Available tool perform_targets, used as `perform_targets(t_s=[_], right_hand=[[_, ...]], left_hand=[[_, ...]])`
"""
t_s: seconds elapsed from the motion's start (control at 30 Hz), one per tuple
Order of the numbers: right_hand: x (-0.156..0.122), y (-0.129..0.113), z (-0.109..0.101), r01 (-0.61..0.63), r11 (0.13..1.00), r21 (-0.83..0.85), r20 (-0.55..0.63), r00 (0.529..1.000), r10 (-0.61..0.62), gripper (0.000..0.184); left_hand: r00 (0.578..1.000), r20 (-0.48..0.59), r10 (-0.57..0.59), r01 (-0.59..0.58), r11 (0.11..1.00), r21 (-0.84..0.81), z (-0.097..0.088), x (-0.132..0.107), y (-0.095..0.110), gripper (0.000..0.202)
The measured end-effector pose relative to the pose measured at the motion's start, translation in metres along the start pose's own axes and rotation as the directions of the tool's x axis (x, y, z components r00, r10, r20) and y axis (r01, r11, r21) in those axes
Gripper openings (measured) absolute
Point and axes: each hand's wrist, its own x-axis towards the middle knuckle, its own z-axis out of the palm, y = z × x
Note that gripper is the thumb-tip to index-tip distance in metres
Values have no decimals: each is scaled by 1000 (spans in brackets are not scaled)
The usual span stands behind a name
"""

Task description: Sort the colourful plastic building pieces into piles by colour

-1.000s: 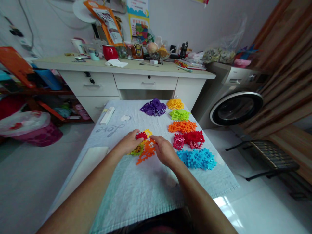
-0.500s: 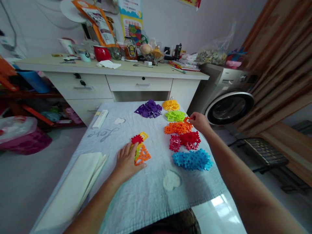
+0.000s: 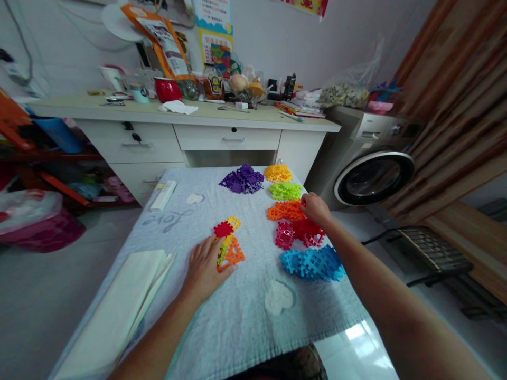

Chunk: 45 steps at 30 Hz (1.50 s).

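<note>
My left hand point(image 3: 206, 262) curls around the left side of a small assembly of joined plastic building pieces point(image 3: 230, 254). Red, yellow and orange parts show in it, and the fingers cover some of it. My right hand point(image 3: 316, 210) is closed at the right end of a pile of orange building pieces point(image 3: 285, 210); its fingertips are turned away, so what they pinch is hidden. Just below that hand lie red building pieces point(image 3: 304, 228), with pinkish-red ones point(image 3: 284, 235) beside them. Nearer to me is a blue pile point(image 3: 312, 263).
Purple point(image 3: 243, 179), yellow point(image 3: 278, 172) and lime-green pieces point(image 3: 285, 190) lie toward the table's far edge. A folded white cloth point(image 3: 119, 306) and a white box point(image 3: 163, 196) lie at the left. Beyond stand a cluttered desk point(image 3: 222, 117) and a washing machine point(image 3: 364, 158).
My right hand has shifted slightly down and left onto the orange pile; the orange piece at its fingertips no longer shows. My left hand stays on the assembly.
</note>
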Motion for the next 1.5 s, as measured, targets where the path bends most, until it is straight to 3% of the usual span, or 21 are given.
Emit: perform_targets(t_s=[0.1,0.27,0.37,0.47,0.53,0.63,0.77,0.87,1.0,1.33,1.5], right_hand=[[-1,2,-3,50,999,14,18,999,-51,15],[-14,1,-26,79,991,112,-152,986,-62,16],[-39,-22,-46,130,968,213,-227,971,-80,14],[-76,-69,-53,216,923,318,-223,963,-149,14],[-99,-106,-46,280,880,384,-134,960,-247,17],[-117,-155,-20,353,836,420,-31,926,-375,24],[-114,-187,24,368,837,404,2,915,-403,35],[-109,-189,47,354,844,402,12,920,-391,35],[-107,-187,60,357,838,412,-12,922,-386,31],[-100,-185,70,268,810,522,-4,950,-312,45],[-100,-184,69,249,843,477,-1,959,-283,46]], left_hand=[[1000,-1,-7,7,1000,-8,0,0,0,66],[999,9,-47,47,999,22,-2,-2,1,71],[994,27,-102,100,994,50,-4,-2,1,75],[992,51,-117,114,992,47,-7,-1,0,79],[993,58,-103,102,995,22,-8,0,-2,78],[997,47,-64,66,997,-38,-10,1,-5,75],[999,27,-20,24,991,-129,-11,1,-9,70],[1000,14,-14,17,980,-199,-12,0,-11,66],[998,40,-44,53,955,-291,-12,0,-14,64],[995,70,-73,95,904,-416,-12,0,-15,64],[992,80,-96,122,896,-428,-15,2,-14,55]])
